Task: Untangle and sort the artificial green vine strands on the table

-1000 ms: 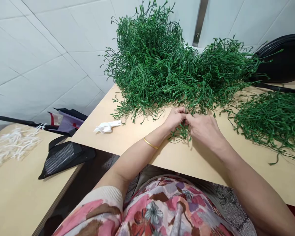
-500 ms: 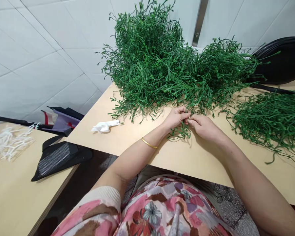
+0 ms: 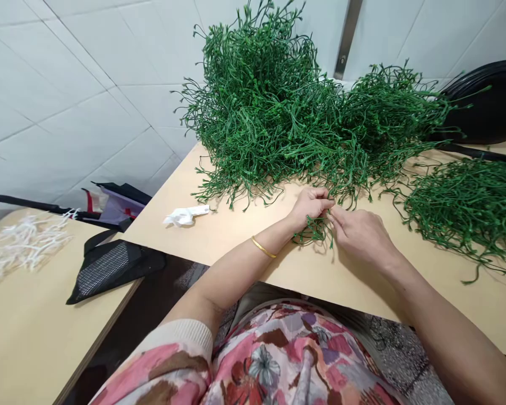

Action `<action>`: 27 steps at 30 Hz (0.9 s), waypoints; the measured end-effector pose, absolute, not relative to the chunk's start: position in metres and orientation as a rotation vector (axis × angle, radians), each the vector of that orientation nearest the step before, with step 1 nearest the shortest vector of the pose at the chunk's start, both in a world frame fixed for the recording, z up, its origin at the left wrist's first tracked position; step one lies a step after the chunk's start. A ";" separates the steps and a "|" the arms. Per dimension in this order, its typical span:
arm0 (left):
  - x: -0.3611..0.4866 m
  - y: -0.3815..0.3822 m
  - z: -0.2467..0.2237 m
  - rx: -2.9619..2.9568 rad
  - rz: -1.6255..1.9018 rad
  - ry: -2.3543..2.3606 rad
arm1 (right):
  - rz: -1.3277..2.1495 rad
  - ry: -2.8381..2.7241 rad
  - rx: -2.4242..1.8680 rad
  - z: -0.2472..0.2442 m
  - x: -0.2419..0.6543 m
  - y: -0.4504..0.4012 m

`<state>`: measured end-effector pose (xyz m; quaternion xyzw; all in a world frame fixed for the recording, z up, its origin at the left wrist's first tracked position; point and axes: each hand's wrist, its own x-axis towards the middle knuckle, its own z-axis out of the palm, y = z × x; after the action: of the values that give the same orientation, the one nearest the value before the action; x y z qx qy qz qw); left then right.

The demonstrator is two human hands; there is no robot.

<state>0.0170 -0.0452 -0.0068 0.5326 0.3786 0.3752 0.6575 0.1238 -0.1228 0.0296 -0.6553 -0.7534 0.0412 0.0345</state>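
Observation:
A tall tangled heap of green plastic stems [image 3: 253,112] stands at the back of the tan table [image 3: 236,242]. In front of it my left hand [image 3: 314,203] is closed on a small bunch of green stems [image 3: 314,232], whose ends hang out below the fingers. My right hand [image 3: 354,228] touches the left one at the fingertips, its thumb and fingers pinched together at the bunch. What lies between the right fingertips is too small to make out. A second, flatter pile of green stems [image 3: 468,208] lies to the right.
A crumpled white item [image 3: 186,215] lies left of my hands. On the lower left table [image 3: 34,315] are white branching pieces [image 3: 25,242] and a black mesh bag [image 3: 105,270]. A round black stack [image 3: 489,107] leans at the back right, near the tiled wall.
The view has shifted slightly, so most things appear a little further right. My right hand has turned a little, with its fingers more curled, still against the left hand.

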 end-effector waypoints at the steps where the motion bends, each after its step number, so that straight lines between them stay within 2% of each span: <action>1: 0.017 -0.044 -0.007 1.206 0.851 0.848 | 0.150 -2.270 -2.001 0.028 0.126 -0.123; 5: 0.011 -0.035 -0.009 1.157 0.834 0.745 | 0.312 -2.020 -1.832 0.021 0.136 -0.111; 10: 0.002 -0.030 -0.006 1.084 0.741 0.646 | 0.735 -1.861 -1.647 0.010 0.150 -0.089; 13: 0.000 -0.033 -0.005 1.069 0.738 0.657 | 0.825 -1.759 -1.607 0.003 0.153 -0.085; 16: 0.001 -0.036 -0.005 1.055 0.771 0.691 | 0.716 -1.731 -1.614 0.000 0.153 -0.088; 21: 0.005 -0.038 -0.006 1.017 0.837 0.778 | 0.346 -1.853 -1.537 0.007 0.148 -0.094; 27: 0.007 -0.039 -0.002 0.962 0.919 0.841 | 0.204 -1.984 -1.458 0.017 0.137 -0.106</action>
<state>0.0067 -0.0391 -0.0022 0.4327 0.3783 0.4133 0.7063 0.1375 -0.1060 0.0167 -0.5572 -0.7582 0.0779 0.3295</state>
